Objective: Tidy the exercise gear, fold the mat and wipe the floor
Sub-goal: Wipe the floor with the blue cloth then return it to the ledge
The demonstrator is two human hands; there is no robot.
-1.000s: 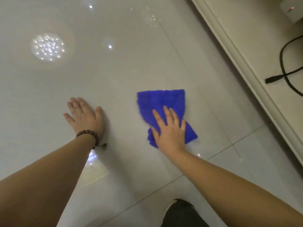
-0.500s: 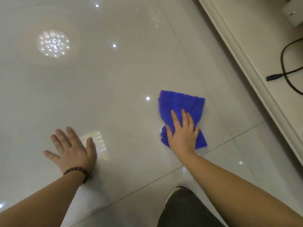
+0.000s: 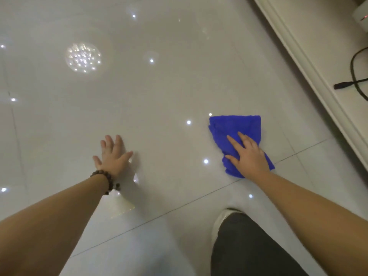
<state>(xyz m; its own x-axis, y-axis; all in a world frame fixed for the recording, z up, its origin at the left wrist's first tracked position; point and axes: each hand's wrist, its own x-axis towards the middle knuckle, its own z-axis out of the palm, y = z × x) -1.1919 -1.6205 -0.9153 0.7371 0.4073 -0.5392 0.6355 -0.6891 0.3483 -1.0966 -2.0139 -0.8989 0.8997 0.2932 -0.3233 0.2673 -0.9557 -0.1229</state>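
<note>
Your right hand (image 3: 249, 156) presses flat on blue cloth (image 3: 235, 128) | your left hand (image 3: 113, 156) released, splayed on glossy floor (image 3: 159, 92)

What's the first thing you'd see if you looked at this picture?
The bright blue cloth on the shiny floor, right of the middle, with the right hand pressing flat on it. Next, the left hand spread on the bare tiles, a bead bracelet on its wrist. At upper left a round cluster of lights glitters in the floor.
</note>
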